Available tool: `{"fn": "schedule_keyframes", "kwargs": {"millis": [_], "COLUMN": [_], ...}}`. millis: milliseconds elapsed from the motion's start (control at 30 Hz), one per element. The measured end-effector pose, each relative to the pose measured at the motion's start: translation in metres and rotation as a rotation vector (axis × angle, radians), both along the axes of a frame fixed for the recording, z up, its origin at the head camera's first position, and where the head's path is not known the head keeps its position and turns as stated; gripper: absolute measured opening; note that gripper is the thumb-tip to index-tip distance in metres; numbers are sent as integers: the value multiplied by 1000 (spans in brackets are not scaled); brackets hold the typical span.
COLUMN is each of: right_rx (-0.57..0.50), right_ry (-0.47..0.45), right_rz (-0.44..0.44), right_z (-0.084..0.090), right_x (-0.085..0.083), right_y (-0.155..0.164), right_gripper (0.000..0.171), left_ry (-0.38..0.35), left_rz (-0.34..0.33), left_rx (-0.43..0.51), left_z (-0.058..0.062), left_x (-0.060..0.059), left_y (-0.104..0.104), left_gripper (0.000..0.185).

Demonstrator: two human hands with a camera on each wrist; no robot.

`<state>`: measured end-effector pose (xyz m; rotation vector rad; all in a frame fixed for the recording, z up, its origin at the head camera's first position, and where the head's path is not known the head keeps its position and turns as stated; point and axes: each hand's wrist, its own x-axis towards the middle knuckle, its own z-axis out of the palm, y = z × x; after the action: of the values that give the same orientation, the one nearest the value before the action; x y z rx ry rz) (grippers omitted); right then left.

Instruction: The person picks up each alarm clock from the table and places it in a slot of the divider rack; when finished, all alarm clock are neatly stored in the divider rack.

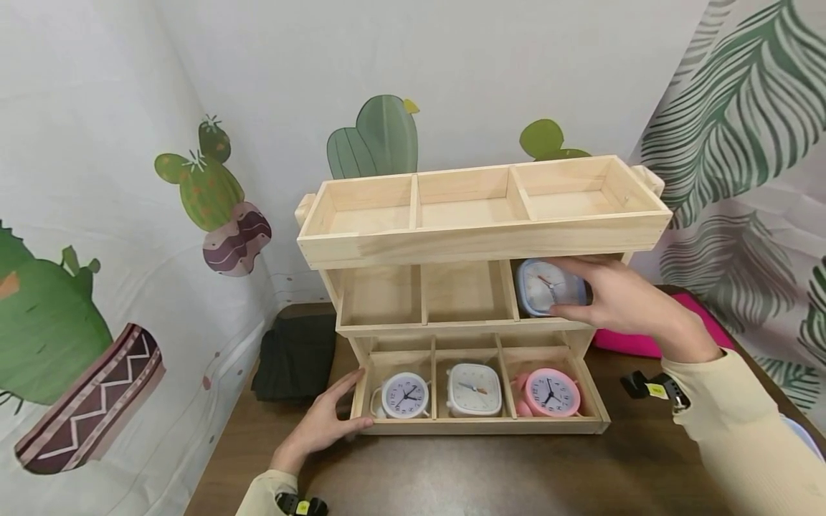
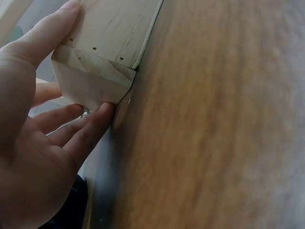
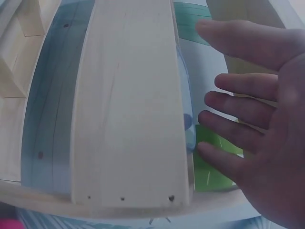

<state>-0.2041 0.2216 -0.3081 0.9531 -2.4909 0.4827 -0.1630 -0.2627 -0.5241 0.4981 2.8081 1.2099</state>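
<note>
A three-tier wooden organizer [image 1: 484,247] stands before me. My left hand [image 1: 325,419] grips the left front corner of its bottom tray [image 1: 490,428]; in the left wrist view the thumb lies along the board and the fingers reach round the end. My right hand [image 1: 622,297] is at the blue alarm clock [image 1: 548,287] in the middle tier's right compartment. In the right wrist view its fingers [image 3: 238,109] are straight and spread beside the clock's edge [image 3: 189,129], which the board partly hides. The bottom tray holds a round white clock [image 1: 405,395], a square white clock [image 1: 474,390] and a pink clock [image 1: 551,393].
The top tray [image 1: 484,244] has three compartments and overhangs the middle one. A black cloth item [image 1: 293,358] lies to the left on the brown table [image 1: 439,473]. Something bright pink [image 1: 703,315] lies behind my right arm. Printed wall cloth surrounds the table.
</note>
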Motion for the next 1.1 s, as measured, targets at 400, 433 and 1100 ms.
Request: {"fn": "schedule_keyframes", "kwargs": {"millis": [400, 433, 1100], "right_rx": [-98, -104, -269], "right_ry": [213, 223, 87], "right_rz": [-1, 9, -162], "right_z": [-7, -7, -29], "right_x": [15, 16, 55], "right_y": [12, 13, 56], "right_gripper": [61, 61, 81], "left_ry": [-12, -9, 16], "left_rz": [-18, -19, -9], "left_rx": [32, 32, 6], "left_z": [-3, -4, -2], "left_x": [0, 0, -1], "left_y": [0, 0, -1], "left_gripper": [95, 95, 95]}}
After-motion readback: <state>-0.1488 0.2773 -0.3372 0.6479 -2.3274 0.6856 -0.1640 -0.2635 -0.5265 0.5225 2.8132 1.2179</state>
